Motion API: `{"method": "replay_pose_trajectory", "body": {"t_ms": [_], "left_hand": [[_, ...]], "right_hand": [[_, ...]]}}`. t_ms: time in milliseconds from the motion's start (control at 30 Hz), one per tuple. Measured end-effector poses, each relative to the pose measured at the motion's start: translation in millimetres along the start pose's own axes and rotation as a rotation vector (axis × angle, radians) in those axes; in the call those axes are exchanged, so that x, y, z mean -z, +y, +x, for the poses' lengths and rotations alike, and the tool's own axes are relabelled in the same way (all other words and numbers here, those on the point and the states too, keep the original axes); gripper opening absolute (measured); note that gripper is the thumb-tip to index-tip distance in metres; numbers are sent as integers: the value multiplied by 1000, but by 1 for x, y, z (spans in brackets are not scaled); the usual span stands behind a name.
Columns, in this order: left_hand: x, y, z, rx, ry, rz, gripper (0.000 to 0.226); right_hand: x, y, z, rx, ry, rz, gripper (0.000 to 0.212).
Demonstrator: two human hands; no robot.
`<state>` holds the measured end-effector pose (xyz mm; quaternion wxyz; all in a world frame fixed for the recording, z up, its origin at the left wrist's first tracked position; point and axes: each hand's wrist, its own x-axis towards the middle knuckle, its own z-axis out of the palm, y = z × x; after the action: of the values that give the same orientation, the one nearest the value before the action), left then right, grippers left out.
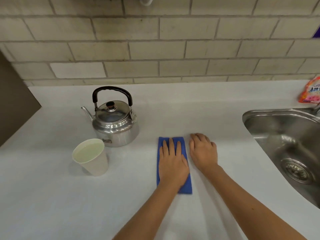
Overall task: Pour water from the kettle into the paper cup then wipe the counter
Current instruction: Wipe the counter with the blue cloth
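A shiny metal kettle (115,126) with a black handle stands upright on the white counter (52,196), spout pointing left. In front of it, to the left, a white paper cup (91,157) holds water nearly to the brim. A folded blue cloth (187,187) lies flat on the counter right of the cup. My left hand (172,163) presses flat on the cloth, fingers spread forward. Just right of the cloth, my right hand (203,152) rests palm down on the bare counter with nothing in it.
A steel sink (277,129) with a drain strainer is set into the counter at the right. A pink and orange packet (310,91) leans near the tap at the far right. A tiled wall (155,49) runs behind. A dark panel (13,101) borders the left.
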<state>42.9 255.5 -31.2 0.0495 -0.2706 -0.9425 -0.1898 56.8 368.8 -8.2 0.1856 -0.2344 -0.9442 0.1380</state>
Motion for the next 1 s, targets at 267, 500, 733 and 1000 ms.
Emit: {"method": "replay_pose_trajectory", "body": {"t_ms": [267,500,733,1000], "left_hand": [[6,-14,81,42,-205,20,52],[11,-21,15,61,-61,6,52],[52,-101,-79,147,3,33,53],[55,-68,-63,102,-90,29,52]], "right_hand": [[-3,-6,4,-13,-3,-63,30],[-4,-17,1,-45,-65,-93,40],[-19,-75,-28,135,-149,-31,45],[-24,-83,-36,129,-196,-13,41]]}}
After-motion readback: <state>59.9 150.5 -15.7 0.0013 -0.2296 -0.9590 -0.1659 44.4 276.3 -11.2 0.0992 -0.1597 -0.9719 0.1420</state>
